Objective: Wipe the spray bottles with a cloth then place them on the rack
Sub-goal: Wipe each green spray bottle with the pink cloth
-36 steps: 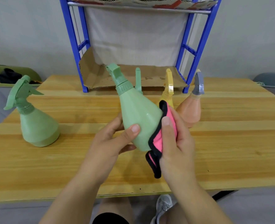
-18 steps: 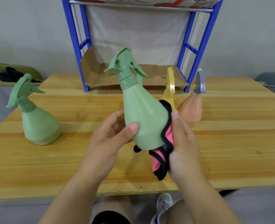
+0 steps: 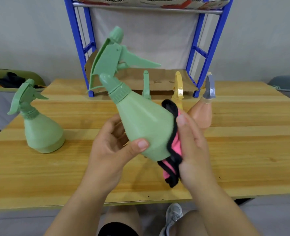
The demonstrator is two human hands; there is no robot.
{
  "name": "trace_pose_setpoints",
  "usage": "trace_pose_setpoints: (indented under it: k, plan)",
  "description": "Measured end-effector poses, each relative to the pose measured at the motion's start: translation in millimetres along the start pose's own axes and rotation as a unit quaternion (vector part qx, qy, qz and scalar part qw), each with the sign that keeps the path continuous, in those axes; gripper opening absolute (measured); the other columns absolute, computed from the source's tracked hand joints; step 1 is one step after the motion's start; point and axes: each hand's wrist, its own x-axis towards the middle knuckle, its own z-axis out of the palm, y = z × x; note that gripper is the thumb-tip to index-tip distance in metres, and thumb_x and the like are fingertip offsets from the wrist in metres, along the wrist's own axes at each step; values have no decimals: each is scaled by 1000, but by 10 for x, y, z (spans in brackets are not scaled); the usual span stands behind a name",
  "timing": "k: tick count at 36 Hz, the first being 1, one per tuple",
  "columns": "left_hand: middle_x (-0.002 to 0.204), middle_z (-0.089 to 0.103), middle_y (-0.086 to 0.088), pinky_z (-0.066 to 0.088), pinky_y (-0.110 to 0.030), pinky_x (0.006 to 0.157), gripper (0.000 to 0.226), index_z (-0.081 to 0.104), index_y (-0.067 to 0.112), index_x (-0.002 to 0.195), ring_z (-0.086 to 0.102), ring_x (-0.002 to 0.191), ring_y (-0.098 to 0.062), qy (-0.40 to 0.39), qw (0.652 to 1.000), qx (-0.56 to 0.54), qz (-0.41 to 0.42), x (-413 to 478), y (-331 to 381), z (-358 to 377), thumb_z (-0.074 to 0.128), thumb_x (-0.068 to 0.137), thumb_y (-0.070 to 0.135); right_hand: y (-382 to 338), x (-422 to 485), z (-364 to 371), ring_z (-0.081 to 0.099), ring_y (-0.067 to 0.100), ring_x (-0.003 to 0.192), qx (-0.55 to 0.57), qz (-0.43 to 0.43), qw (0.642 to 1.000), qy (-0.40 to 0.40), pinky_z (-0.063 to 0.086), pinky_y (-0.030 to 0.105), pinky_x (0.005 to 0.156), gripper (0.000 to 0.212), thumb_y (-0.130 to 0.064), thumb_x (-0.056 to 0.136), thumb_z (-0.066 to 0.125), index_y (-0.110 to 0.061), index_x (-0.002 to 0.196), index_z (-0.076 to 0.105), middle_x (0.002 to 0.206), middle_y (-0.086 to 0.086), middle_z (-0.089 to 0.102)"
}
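Observation:
My left hand [image 3: 112, 150] grips the base of a green spray bottle [image 3: 140, 120], held above the table and tilted left, its trigger pointing right. My right hand [image 3: 192, 145] presses a pink cloth with black trim [image 3: 174, 150] against the bottle's right side. A second green spray bottle [image 3: 40, 126] stands on the table at the left. Behind the held bottle stand three more, mostly hidden: another green one [image 3: 146, 86], a yellow one [image 3: 178, 89] and a peach one with a grey head [image 3: 203, 113]. The blue rack [image 3: 207, 53] stands at the table's back.
The rack's bottom shelf carries a cardboard sheet [image 3: 159, 79]. The wooden table [image 3: 251, 142] runs across the view, its front edge near my knees. A green chair with dark items [image 3: 13, 79] sits at the far left.
The held bottle has turned, so its trigger now points right, and it has come closer to the camera. The cloth has slid along its right side.

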Motion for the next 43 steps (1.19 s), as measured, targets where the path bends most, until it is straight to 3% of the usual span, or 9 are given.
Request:
trace_pose_setpoints:
  k: [3,6,13,18,22,27,32,36,43]
  plan:
    - [102,73,-2,55,-24,70,86,55,16,112,69,95,-17,-13,1000,5,-9,3,27,-8,92,39,44,-12,29,-72,70,22,97,51,47,997,-22,59,35,79,35,-46,88,52,-22,108,69,103,6,73]
    - [113,69,-6,54,-26,75,71,63,23,116,66,104,-22,-34,999,26,-22,-5,35,27,86,53,49,33,7,-56,69,14,96,20,-10,999,23,56,23,72,40,-40,87,50,-17,115,66,103,1,73]
    - [110,71,3,54,-23,74,56,68,31,106,68,101,-19,-37,998,54,-23,-26,-21,67,85,54,45,229,-77,9,50,11,127,-165,-150,972,74,44,30,101,66,-61,87,47,-21,140,46,132,-17,54]
    - [111,70,1,54,-23,73,74,61,21,115,67,100,-17,-22,999,38,8,-20,-15,15,88,50,43,36,17,-40,65,3,104,-21,-25,999,12,53,17,79,35,-44,91,54,-28,121,60,112,-14,69]
    - [107,72,-2,55,-23,70,85,54,15,114,69,96,-16,-21,1000,0,-20,-8,-31,-31,91,43,42,25,73,-104,70,27,98,74,96,992,-18,56,42,85,44,-45,80,54,-15,110,69,104,10,73]
    - [115,69,4,53,-23,77,64,60,26,120,65,103,-13,-45,992,116,-22,-27,-39,24,77,61,44,111,-10,-24,67,6,99,-17,-19,997,69,53,17,74,43,-45,87,55,-18,120,64,108,-5,71]
    - [108,71,8,54,-22,74,67,60,26,114,67,99,-10,-21,989,142,-13,-26,-75,70,77,51,42,213,-55,-23,50,9,127,-176,-130,974,61,45,29,100,64,-60,86,50,-23,139,46,132,-16,55]
    - [102,73,4,54,-20,69,81,64,22,110,69,93,-10,-12,996,85,5,-18,-47,7,91,36,38,59,7,-42,60,1,111,-62,-66,996,8,51,16,84,44,-45,87,56,-27,127,56,119,-17,64]
    - [109,72,-1,55,-24,74,84,57,17,113,68,98,-15,-17,1000,7,-3,5,-63,-45,93,40,36,-2,82,-108,70,26,98,60,80,995,-22,58,40,84,40,-43,83,51,-16,104,71,102,9,74]
